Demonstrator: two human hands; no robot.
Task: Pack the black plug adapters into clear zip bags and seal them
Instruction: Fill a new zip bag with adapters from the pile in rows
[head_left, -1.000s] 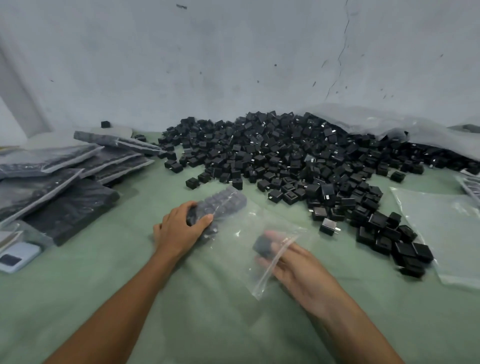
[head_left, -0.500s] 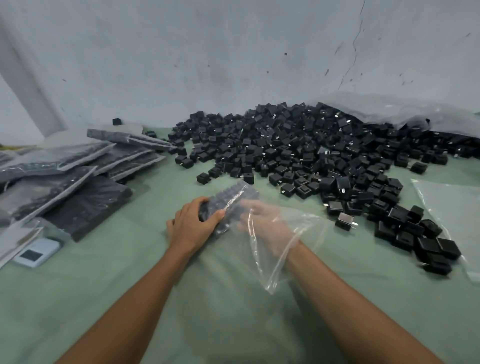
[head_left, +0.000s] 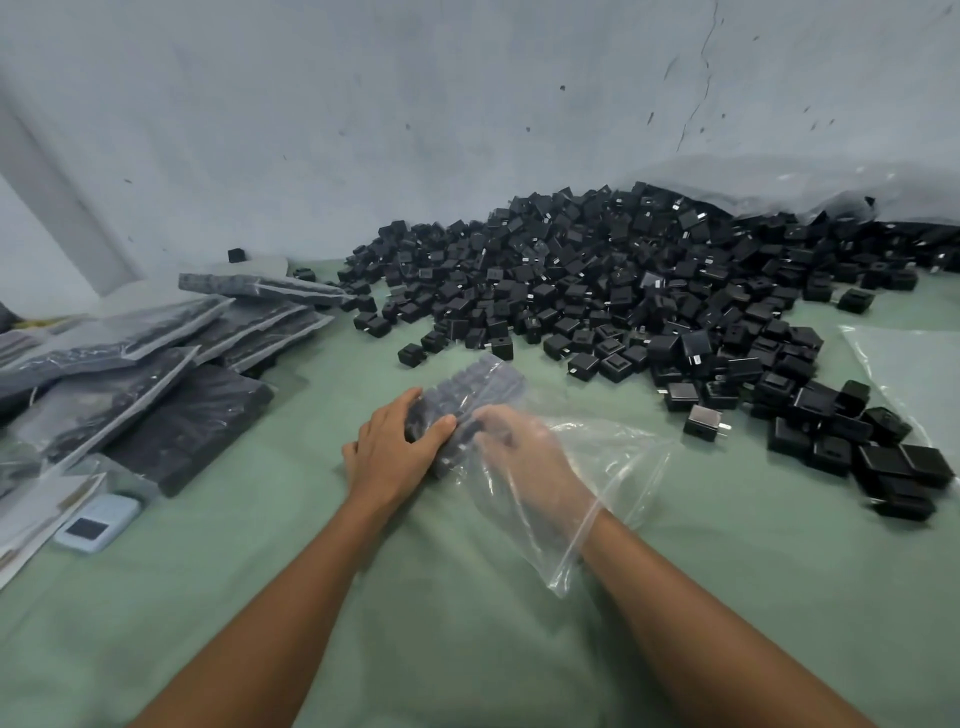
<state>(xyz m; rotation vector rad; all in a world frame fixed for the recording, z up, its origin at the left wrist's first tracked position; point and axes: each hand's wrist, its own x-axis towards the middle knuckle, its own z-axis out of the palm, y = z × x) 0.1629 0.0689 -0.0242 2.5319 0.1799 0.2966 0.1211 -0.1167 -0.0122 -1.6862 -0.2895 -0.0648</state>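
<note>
While left grip (head_left: 395, 452) clasps the adapter row (head_left: 467, 389) through the clear zip bag (head_left: 613, 457), right grip (head_left: 524, 462) sits inside, closure unreadable: apparently filling; next, likely fetching more from the adapter heap (head_left: 623, 291).

Loose adapters (head_left: 597, 291) fill the upper-right heap: hundreds, too many to count. Packed bags (head_left: 130, 332) at left: about seven, overlapping. One part-filled bag (head_left: 623, 462) lies at centre, one empty bag (head_left: 914, 374) at the right edge, one pale blue device (head_left: 96, 522) lower left.
</note>
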